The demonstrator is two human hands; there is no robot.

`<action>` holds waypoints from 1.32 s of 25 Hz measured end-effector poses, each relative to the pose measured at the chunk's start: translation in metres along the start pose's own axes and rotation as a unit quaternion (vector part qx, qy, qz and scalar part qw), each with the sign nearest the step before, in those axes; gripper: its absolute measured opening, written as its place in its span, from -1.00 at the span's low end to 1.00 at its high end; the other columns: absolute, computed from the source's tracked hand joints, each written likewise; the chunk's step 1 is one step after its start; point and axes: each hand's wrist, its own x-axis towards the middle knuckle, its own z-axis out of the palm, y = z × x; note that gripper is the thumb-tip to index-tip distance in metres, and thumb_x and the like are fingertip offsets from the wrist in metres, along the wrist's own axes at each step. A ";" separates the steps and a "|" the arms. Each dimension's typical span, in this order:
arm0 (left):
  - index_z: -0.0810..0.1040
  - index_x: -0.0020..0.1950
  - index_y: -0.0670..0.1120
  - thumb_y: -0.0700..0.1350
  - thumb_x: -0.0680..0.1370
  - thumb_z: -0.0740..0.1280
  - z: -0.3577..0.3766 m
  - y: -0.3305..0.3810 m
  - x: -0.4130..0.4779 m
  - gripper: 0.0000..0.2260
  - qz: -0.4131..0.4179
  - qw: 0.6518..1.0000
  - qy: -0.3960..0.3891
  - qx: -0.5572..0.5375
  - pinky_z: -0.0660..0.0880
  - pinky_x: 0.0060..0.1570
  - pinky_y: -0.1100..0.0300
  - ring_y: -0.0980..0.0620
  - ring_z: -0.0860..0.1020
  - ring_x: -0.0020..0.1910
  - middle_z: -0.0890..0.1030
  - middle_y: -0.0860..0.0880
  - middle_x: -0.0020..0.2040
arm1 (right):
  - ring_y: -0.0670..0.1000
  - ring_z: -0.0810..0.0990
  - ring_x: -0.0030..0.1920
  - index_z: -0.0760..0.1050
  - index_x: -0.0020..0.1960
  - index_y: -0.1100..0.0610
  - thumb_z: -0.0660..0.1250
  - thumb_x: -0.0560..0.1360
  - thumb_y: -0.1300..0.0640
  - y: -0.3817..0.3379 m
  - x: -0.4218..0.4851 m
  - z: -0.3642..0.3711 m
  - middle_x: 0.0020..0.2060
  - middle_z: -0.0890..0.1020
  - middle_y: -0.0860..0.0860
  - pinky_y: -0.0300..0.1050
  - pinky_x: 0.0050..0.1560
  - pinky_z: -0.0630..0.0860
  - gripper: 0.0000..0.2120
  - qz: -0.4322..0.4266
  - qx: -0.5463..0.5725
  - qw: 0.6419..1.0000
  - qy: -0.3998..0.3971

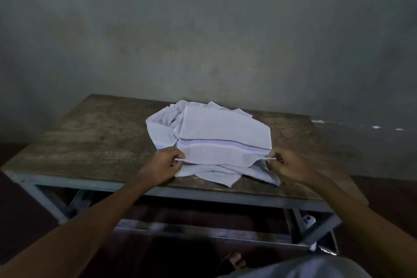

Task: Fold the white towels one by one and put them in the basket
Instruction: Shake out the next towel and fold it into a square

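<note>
While left hand (165, 165) and right hand (291, 166) pinch towel (223, 133) corners, worn wooden table (90, 137) stands by grey wall (203, 29).

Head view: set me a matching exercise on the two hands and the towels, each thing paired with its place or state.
Things:
1. left hand
2. right hand
3. top towel
4. crumpled towels

Places or states:
a. pinches the top towel's near right corner
b. spread flat, with a dark dotted band near its front edge
c. pinches the top towel's near left corner
d. heaped under and beside the flat one

Pairs: 1-c, 2-a, 3-b, 4-d
</note>
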 end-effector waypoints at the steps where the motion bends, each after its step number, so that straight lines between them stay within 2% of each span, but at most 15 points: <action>1: 0.62 -0.05 -0.16 -0.21 0.43 0.40 0.000 -0.001 -0.003 -0.88 0.010 1.000 -0.010 0.009 0.50 -0.09 0.22 0.15 0.55 -0.09 0.65 -0.05 -0.08 | 0.01 0.57 -0.24 0.47 -0.20 0.02 0.38 0.43 0.16 0.003 -0.003 0.004 -0.23 0.64 0.06 -0.02 -0.16 0.49 -0.90 -0.007 -0.023 1.000 -0.012; 4: 0.60 0.07 -0.12 -0.05 0.43 0.45 -0.003 -0.005 -0.006 -0.74 0.021 0.993 -0.092 0.075 0.48 0.07 0.22 0.10 0.57 0.02 0.63 -0.01 0.03 | -0.08 0.53 -0.11 0.48 -0.04 -0.05 0.44 0.35 -0.09 0.016 -0.008 0.013 -0.14 0.54 -0.17 -0.12 -0.09 0.43 -0.75 -0.045 -0.148 0.987 -0.051; 7: 0.62 0.04 -0.15 -0.10 0.50 0.37 -0.003 -0.005 -0.005 -0.82 0.050 0.989 -0.097 0.102 0.46 0.04 0.24 0.00 0.59 -0.01 0.65 -0.06 -0.02 | 0.03 0.57 -0.06 0.57 -0.02 0.10 0.38 0.44 0.06 0.022 -0.002 0.017 -0.12 0.61 -0.02 -0.20 -0.14 0.34 -0.84 -0.077 -0.174 0.981 -0.036; 10: 0.63 -0.07 -0.18 -0.14 0.49 0.36 -0.011 0.006 0.010 -0.87 0.042 0.997 -0.020 0.057 0.39 -0.12 0.37 0.12 0.56 -0.16 0.66 -0.08 -0.14 | 0.06 0.57 -0.22 0.60 -0.10 0.21 0.34 0.48 0.18 0.013 0.009 0.002 -0.25 0.62 0.06 -0.15 -0.25 0.34 -0.89 -0.049 -0.103 0.993 0.035; 12: 0.63 -0.11 -0.17 -0.17 0.47 0.36 -0.020 0.012 0.020 -0.91 0.024 0.998 0.061 0.014 0.40 -0.19 0.38 0.17 0.52 -0.20 0.65 -0.02 -0.20 | 0.04 0.58 -0.22 0.61 -0.08 0.21 0.35 0.49 0.18 0.005 0.012 -0.014 -0.22 0.65 0.05 -0.11 -0.18 0.47 -0.89 -0.008 -0.004 0.997 0.073; 14: 0.64 -0.11 -0.15 -0.19 0.48 0.37 -0.024 0.013 0.019 -0.93 0.009 0.999 0.046 0.001 0.43 -0.20 0.39 0.25 0.53 -0.19 0.65 0.01 -0.19 | 0.02 0.59 -0.18 0.62 -0.08 0.19 0.35 0.49 0.14 0.006 0.011 -0.019 -0.19 0.66 0.05 -0.05 -0.10 0.50 -0.87 0.037 0.074 0.995 0.054; 16: 0.66 -0.10 -0.18 -0.13 0.49 0.33 -0.019 0.009 0.007 -0.84 -0.006 0.999 -0.030 0.012 0.44 -0.18 0.43 0.32 0.53 -0.20 0.68 -0.03 -0.16 | 0.01 0.57 -0.21 0.64 -0.10 0.20 0.34 0.49 0.02 0.012 0.006 -0.011 -0.21 0.67 0.08 -0.06 -0.13 0.45 -0.76 0.073 0.075 0.994 0.011; 17: 0.66 -0.10 -0.21 -0.07 0.50 0.28 -0.015 0.008 0.000 -0.75 -0.014 0.998 -0.059 0.021 0.47 -0.16 0.39 0.28 0.55 -0.21 0.69 -0.06 -0.15 | 0.03 0.57 -0.21 0.65 -0.08 0.22 0.32 0.51 0.00 0.017 0.005 -0.005 -0.21 0.67 0.10 -0.08 -0.14 0.43 -0.71 0.087 0.066 0.994 0.000; 19: 0.66 -0.07 -0.24 -0.03 0.50 0.25 -0.009 0.004 -0.003 -0.69 -0.028 0.996 -0.069 0.039 0.51 -0.09 0.26 0.08 0.61 -0.16 0.69 -0.12 -0.12 | 0.06 0.60 -0.07 0.65 0.00 0.24 0.27 0.54 0.16 0.025 0.004 0.004 -0.07 0.68 0.14 -0.11 -0.02 0.43 -0.79 0.088 0.049 0.995 0.006; 21: 0.63 0.07 -0.24 -0.21 0.47 0.35 -0.008 0.005 0.003 -0.79 -0.036 0.996 -0.064 0.051 0.44 -0.02 0.30 -0.05 0.60 -0.03 0.66 -0.17 -0.02 | 0.05 0.58 0.08 0.60 0.10 0.27 0.23 0.50 0.36 0.027 0.008 0.007 0.08 0.64 0.14 -0.21 0.09 0.41 -0.75 0.063 0.006 0.998 0.006; 24: 0.58 0.15 -0.24 -0.31 0.41 0.40 -0.006 0.005 0.014 -0.70 -0.013 0.992 -0.099 0.082 0.36 0.00 0.28 -0.12 0.55 0.01 0.58 -0.20 0.00 | 0.16 0.54 0.16 0.55 0.17 0.29 0.27 0.44 0.39 0.025 0.015 0.008 0.19 0.56 0.18 -0.24 0.09 0.35 -0.69 0.026 -0.095 0.995 0.010; 26: 0.62 0.11 -0.21 -0.29 0.44 0.38 -0.006 0.007 0.016 -0.75 0.023 0.991 -0.082 0.100 0.48 0.02 0.18 -0.10 0.56 -0.03 0.57 -0.17 -0.01 | 0.20 0.53 0.14 0.57 0.14 0.29 0.30 0.43 0.36 0.022 0.019 0.007 0.16 0.54 0.21 -0.20 0.09 0.38 -0.71 -0.027 -0.172 0.985 0.016; 28: 0.65 0.04 -0.19 -0.26 0.45 0.38 -0.012 0.012 0.020 -0.82 0.049 0.994 -0.022 0.099 0.54 -0.05 0.13 -0.05 0.59 -0.11 0.60 -0.14 -0.06 | 0.21 0.54 0.08 0.59 0.09 0.29 0.34 0.42 0.32 0.025 0.021 0.003 0.12 0.54 0.22 -0.12 0.06 0.43 -0.75 -0.065 -0.216 0.973 0.044; 31: 0.65 -0.04 -0.18 -0.18 0.44 0.34 -0.026 0.018 0.020 -0.84 0.070 0.994 0.065 0.054 0.50 -0.13 0.23 0.10 0.55 -0.20 0.63 -0.08 -0.15 | 0.19 0.53 -0.08 0.57 -0.06 0.26 0.37 0.40 0.31 0.017 0.013 -0.002 -0.07 0.55 0.19 -0.05 -0.08 0.42 -0.88 -0.068 -0.180 0.975 0.116; 33: 0.65 -0.04 -0.15 -0.11 0.47 0.30 -0.031 0.014 0.009 -0.81 0.083 0.994 0.049 0.041 0.49 -0.17 0.27 0.11 0.55 -0.25 0.63 -0.05 -0.18 | 0.16 0.53 -0.19 0.54 -0.18 0.26 0.36 0.37 0.34 0.010 0.001 0.001 -0.21 0.54 0.17 -0.08 -0.15 0.40 -0.96 -0.081 -0.146 0.971 0.169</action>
